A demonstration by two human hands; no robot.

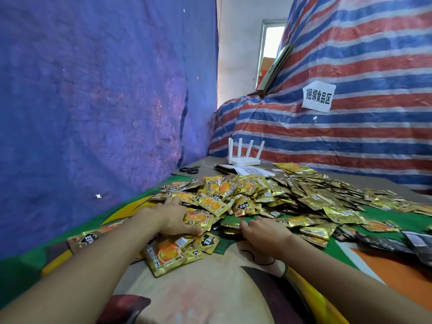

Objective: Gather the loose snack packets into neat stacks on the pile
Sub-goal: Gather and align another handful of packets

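Observation:
A wide pile of gold snack packets [252,195] with orange pictures covers the middle of the colourful printed mat [205,286]. My left hand [174,218] lies flat on packets at the pile's near left edge, fingers spread, thumb against a packet. My right hand [261,230] rests at the pile's near edge with its fingers curled over packets beneath it. A small stack of packets [168,254] lies on the mat just below my left hand. One loose packet [87,239] lies apart at the far left.
A white router [244,157] with upright antennas stands behind the pile, black scissors [189,170] to its left. Dark packets [397,244] lie at the right edge. A blue tarp hangs on the left, a striped tarp with a paper sign [318,96] on the right.

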